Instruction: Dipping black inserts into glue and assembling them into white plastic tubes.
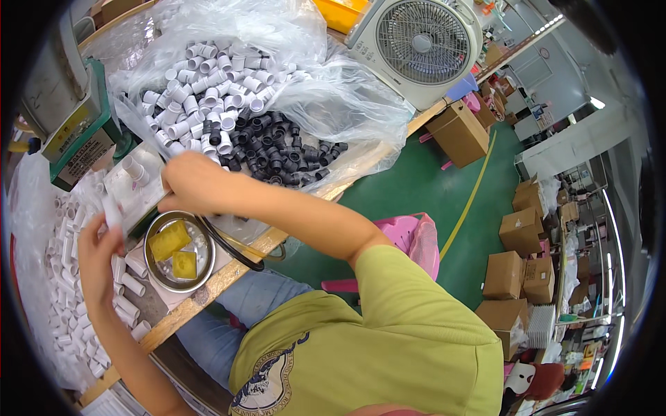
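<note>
My left hand (99,253) pinches a white plastic pipe fitting (111,210), slightly blurred, above a heap of similar white tube pieces (68,277). My right hand (193,184) is closed at the right edge of a pale metal plate on the green machine; whatever its fingers hold is hidden. Upright on that plate stands another white fitting (135,170). Just below my right hand a round metal bowl (153,272) holds two yellow sponge blocks (169,240) in some liquid.
Beyond my right arm, clear plastic sheeting (319,90) carries white fittings (191,104) and black fittings (274,145). The green machine (90,149) stands at the left, a box fan (421,43) at the back. A pink stool (409,239) and cardboard boxes (505,274) are to the right.
</note>
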Available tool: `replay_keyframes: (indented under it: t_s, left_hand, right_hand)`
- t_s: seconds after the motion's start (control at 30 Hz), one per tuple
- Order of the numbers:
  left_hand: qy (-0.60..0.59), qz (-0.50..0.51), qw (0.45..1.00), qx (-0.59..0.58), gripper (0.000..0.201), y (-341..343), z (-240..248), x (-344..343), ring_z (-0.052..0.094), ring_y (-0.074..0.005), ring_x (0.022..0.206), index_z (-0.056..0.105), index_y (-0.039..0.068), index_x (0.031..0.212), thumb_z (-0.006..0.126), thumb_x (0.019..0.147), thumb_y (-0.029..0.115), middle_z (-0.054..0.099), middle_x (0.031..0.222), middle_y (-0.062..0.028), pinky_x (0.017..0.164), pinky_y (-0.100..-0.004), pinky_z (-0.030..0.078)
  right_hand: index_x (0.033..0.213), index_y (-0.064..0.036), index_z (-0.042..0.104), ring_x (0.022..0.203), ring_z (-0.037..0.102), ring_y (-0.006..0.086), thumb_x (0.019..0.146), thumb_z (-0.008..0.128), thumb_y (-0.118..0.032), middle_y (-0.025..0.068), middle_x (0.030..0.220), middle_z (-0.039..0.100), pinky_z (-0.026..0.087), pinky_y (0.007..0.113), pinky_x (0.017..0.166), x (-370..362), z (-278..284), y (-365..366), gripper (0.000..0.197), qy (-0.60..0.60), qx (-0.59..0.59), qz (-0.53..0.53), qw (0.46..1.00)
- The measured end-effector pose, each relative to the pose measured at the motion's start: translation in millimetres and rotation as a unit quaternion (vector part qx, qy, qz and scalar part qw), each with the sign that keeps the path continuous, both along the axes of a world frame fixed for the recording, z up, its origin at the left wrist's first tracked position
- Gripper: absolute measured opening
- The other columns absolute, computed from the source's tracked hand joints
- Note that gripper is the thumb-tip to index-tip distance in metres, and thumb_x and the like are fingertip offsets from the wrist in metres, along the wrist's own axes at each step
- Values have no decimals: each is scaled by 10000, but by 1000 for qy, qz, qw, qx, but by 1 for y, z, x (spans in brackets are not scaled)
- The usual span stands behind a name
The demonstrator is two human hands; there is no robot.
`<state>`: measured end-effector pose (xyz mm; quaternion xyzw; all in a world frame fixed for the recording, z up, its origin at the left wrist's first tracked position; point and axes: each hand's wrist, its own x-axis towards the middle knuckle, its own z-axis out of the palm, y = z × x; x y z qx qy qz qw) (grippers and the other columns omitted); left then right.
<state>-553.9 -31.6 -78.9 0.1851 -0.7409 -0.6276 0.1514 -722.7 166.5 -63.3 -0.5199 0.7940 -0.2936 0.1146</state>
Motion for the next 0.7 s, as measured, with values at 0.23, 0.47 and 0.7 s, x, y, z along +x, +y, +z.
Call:
replay_keyframes:
  t_s: [0.23, 0.47, 0.7]
  left_hand:
    - [-70, -258, 910, 318, 408, 78, 25, 72, 633, -129, 719, 619, -73, 1022, 787, 678, 70, 644, 833, -72, 635, -239, 519]
    - [13, 75, 922, -380, 317, 121, 35, 66, 510, -229, 632, 590, 14, 886, 782, 636, 35, 497, 732, -96, 574, -330, 418]
    - [22, -44, 964, -261, 390, 113, 33, 85, 596, -201, 775, 646, -17, 1005, 785, 641, 6, 606, 889, -110, 680, -308, 478]
  right_hand:
    - [1080, -62, 525, 576, 574, 226, 818, 702, -230, 47, 673, 575, 450, 340, 538, 92, 5, 40, 358, -189, -230, 258, 919]
    - [1087, -69, 484, 567, 564, 188, 805, 729, -223, 38, 674, 533, 453, 307, 531, 102, 0, 48, 404, -191, -174, 104, 960]
    - [1037, -69, 545, 542, 553, 214, 825, 702, -184, 56, 664, 534, 432, 309, 499, 92, 10, 47, 288, -134, -115, 190, 966]
